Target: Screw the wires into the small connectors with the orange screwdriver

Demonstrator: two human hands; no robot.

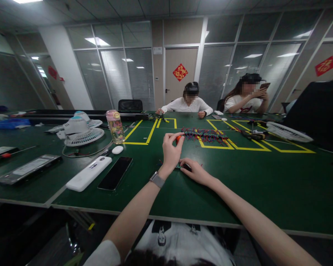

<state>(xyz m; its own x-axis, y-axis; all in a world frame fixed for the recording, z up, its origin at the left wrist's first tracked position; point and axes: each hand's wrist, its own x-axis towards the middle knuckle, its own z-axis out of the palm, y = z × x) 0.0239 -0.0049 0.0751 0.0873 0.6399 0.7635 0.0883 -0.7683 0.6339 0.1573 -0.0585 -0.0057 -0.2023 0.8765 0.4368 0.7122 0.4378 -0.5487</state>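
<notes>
My left hand [172, 149], with a watch on its wrist, is raised a little above the table. Its thumb and fingers pinch an orange-red handle [179, 139]; the rest of that tool is hidden by the hand. Just below and to the right, my right hand [196, 172] rests low at the tabletop, fingers curled on a small green circuit board [178, 166] with thin red and blue wires. The fingers cover most of this board. Beyond both hands lies a row of similar wired circuit boards [205, 136], their wires tangled together.
Left of my hands lie a black phone [115, 173], a white power bank [89, 173], a round white case [117, 150] and a pink-lidded bottle [115, 127]. Fans [83, 133] stand farther left. Yellow tape [249, 148] marks the green table [266, 184]. Two people sit opposite.
</notes>
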